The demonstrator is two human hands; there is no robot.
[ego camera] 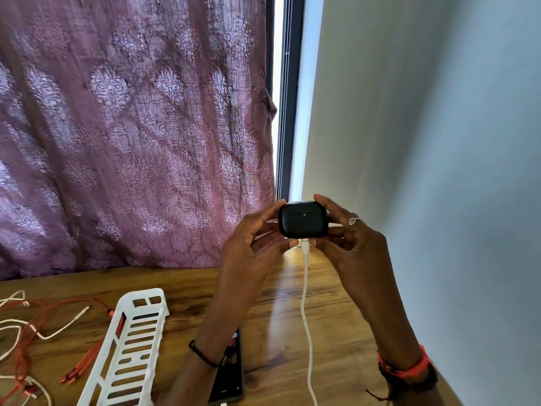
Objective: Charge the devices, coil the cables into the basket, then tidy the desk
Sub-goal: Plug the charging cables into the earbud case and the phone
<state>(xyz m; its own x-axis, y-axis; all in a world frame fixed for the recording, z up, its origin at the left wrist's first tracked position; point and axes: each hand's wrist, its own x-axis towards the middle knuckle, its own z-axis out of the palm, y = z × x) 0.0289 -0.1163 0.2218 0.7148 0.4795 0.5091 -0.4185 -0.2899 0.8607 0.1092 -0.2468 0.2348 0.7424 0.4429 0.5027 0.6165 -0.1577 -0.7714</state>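
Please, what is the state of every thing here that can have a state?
Case: held above the desk, green light on.
White cable: plugged into the case.
Basket: on desk, looks empty.
Loose cables: uncoiled on desk.
Phone: flat on desk, partly hidden.
Curtain: drawn.

- Wooden desk (pixel 336 332) lay below the grip.
- White basket (pixel 143 293) rested down-left of the grip.
- Red and white cables (pixel 63 326) lay farther left.
- Black phone (pixel 231 382) lay between basket and grip.
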